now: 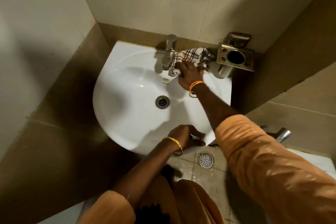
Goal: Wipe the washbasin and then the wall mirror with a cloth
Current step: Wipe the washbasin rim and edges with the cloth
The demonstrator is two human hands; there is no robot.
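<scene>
One cloth (192,56), one washbasin (131,118), two hands.

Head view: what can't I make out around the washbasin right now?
- Wall mirror: not in the head view, cut off above the top edge.
- Washbasin rim behind the cloth: covered by cloth and right hand.
- Left hand fingertips: curl under the front rim.
- Print below the tap: too small.
</scene>
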